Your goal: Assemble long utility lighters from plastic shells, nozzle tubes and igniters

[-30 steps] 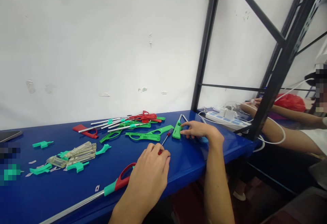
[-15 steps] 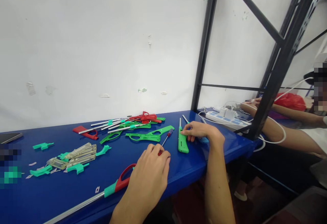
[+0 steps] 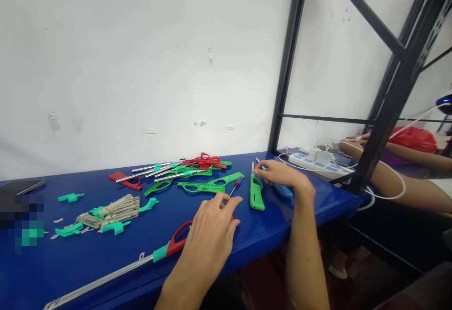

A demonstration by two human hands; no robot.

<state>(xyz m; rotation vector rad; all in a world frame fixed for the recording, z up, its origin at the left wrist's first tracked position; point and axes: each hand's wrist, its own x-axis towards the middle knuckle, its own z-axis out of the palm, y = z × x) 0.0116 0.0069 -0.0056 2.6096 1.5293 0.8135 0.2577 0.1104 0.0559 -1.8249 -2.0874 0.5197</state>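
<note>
Because your right hand [image 3: 284,174] pinches the green lighter [image 3: 257,201], centre-right, by its tip, it could swivel; what your half-curled left hand [image 3: 211,232] holds, I can't tell.

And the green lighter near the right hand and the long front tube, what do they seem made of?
Green lighter: probably plastic, glossy, by its even colour and rounded edges. Front tube: likely smooth metal, by its silvery, streaked shine; plating remains possible.

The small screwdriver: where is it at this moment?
In the head view, the screwdriver lies slightly right of centre, just left of the green lighter and beyond the left hand.
</note>
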